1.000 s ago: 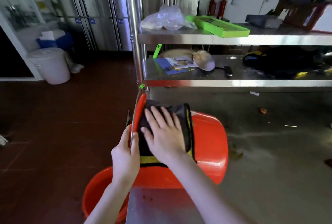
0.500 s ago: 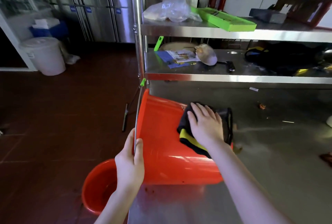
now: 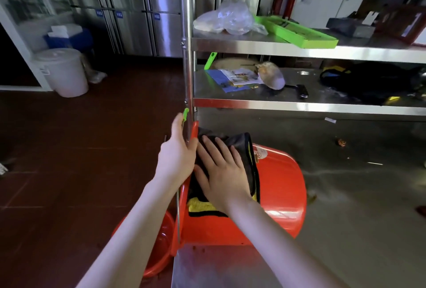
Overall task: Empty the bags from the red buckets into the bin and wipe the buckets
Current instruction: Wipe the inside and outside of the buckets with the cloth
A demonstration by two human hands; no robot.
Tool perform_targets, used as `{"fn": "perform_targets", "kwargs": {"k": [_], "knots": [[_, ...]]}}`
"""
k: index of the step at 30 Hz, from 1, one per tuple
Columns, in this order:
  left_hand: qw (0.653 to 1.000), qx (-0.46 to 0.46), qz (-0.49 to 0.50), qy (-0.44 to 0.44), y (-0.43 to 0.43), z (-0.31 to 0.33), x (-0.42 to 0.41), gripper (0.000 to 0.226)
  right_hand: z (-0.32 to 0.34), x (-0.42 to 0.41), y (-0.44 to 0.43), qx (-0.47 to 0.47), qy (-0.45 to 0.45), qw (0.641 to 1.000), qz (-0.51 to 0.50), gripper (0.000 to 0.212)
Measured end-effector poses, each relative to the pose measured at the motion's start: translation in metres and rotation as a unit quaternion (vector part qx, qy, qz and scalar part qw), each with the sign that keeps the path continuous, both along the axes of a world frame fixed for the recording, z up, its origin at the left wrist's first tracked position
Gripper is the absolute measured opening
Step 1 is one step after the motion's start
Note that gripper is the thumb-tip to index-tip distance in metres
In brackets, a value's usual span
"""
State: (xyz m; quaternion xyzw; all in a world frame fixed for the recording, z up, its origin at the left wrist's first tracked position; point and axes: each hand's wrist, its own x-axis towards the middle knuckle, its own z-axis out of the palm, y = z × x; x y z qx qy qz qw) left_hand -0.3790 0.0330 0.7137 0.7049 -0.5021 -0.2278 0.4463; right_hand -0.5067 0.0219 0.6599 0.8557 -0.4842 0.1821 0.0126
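Red bucket (image 3: 279,195) on its side on steel surface (image 3: 345,218), mouth facing left. Head view: left grip (image 3: 177,156) clasps upper rim, fingers curled over it. Right grip (image 3: 223,172) flat, fingers spread, pressing black-yellow cloth (image 3: 237,140) on bucket wall just beside rim.

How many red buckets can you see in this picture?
2. The first bucket lies on its side on the steel table; the second bucket sits lower, by the table's left edge, partly hidden. Others may be out of sight.
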Motion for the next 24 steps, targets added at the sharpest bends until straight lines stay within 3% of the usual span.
{"fn": "perform_targets", "kwargs": {"k": [3,7,10,19,24], "knots": [[0.997,0.017,-0.015,-0.071,-0.002,-0.001,-0.002,0.065,0.002,-0.027,-0.018,0.014,-0.01,1.0,-0.016,0.057],[0.999,-0.022,-0.025,-0.024,0.01,-0.01,0.002,0.071,-0.001,-0.087,-0.059,0.109,-0.004,0.986,-0.126,0.051],[0.998,-0.033,-0.025,-0.044,0.018,-0.014,-0.003,0.07,0.002,-0.098,-0.079,0.184,0.014,0.973,-0.14,0.05],[0.996,-0.055,0.004,-0.064,0.031,-0.02,-0.013,0.063,0.012,-0.011,-0.033,0.044,0.004,0.999,0.002,0.061],[0.997,-0.055,0.01,-0.059,0.027,-0.021,-0.014,0.063,0.008,-0.031,-0.041,0.053,-0.022,0.998,-0.019,0.059]]}}
